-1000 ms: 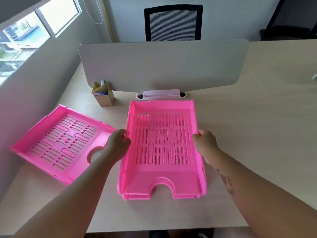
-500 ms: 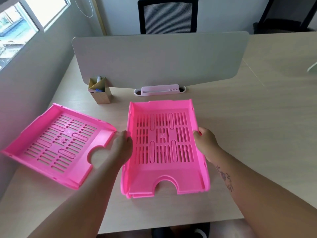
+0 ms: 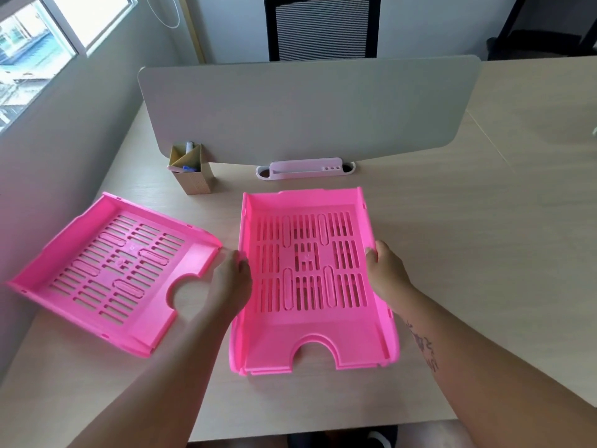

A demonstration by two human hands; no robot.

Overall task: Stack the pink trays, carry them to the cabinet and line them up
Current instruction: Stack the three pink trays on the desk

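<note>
A stack of pink slotted trays (image 3: 310, 334) lies in front of me on the desk, its notched front edge towards me. My left hand (image 3: 231, 281) grips the stack's left wall and my right hand (image 3: 384, 270) grips its right wall. A second edge shows under the top tray at the front left corner. Another single pink tray (image 3: 106, 270) lies at an angle on the desk to the left, close to my left hand but apart from it.
A grey divider panel (image 3: 307, 108) stands across the desk (image 3: 484, 253) behind the trays, with a white pen rest (image 3: 305, 168) at its foot. A cardboard pen holder (image 3: 190, 173) stands at the back left. A wall and window are left; a black chair (image 3: 321, 27) stands beyond.
The stacked tray has settled flatter and squarer onto the one below, and both hands have stayed on its side walls. The view has shifted slightly; the left tray has not moved.
</note>
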